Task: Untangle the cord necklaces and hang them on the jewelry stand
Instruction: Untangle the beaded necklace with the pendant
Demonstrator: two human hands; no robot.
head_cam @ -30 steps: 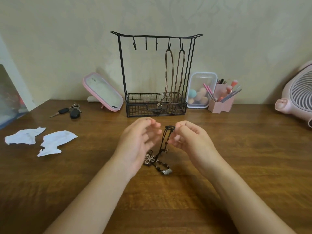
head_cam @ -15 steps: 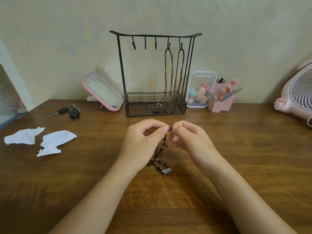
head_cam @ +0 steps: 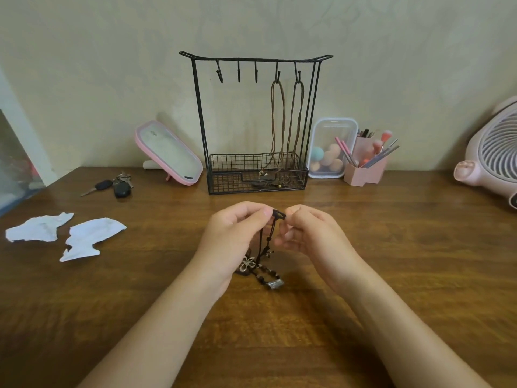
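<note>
Left hand [head_cam: 237, 236] and right hand [head_cam: 310, 239] pinch cord tangle [head_cam: 278, 214] (jewelry stand [head_cam: 257, 59] at 12 o'clock); hard pull likely tightens knot.

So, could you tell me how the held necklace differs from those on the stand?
The held necklace is dark and bunched; the hung necklaces are brown and straight. The held necklace is pinched by left hand and right hand, pendants on the table; the hung necklaces hang from stand hooks. All are cord.
</note>
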